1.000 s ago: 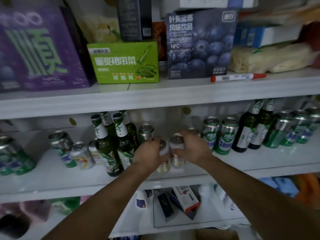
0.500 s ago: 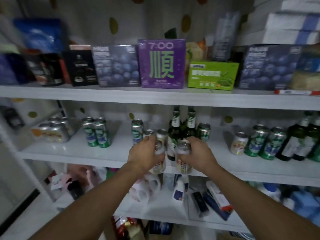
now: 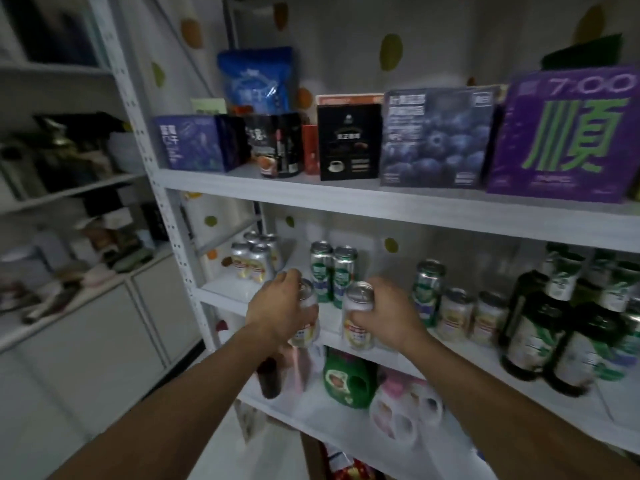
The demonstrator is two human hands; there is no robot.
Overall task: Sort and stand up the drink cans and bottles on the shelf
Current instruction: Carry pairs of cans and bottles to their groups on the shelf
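Centrally, pale can gripped by left hand, second pale can gripped by right hand. Both held upright, long axes near vertical, lids up, at front edge of middle shelf. Smooth metal cylinders. Tall green cans stood just behind. Silver cans grouped far left, bare shelf seen before them. Dark glass bottles well right.

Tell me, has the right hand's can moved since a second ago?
Yes, leftward: the can now fronts the two tall green cans, with the green bottles far right.
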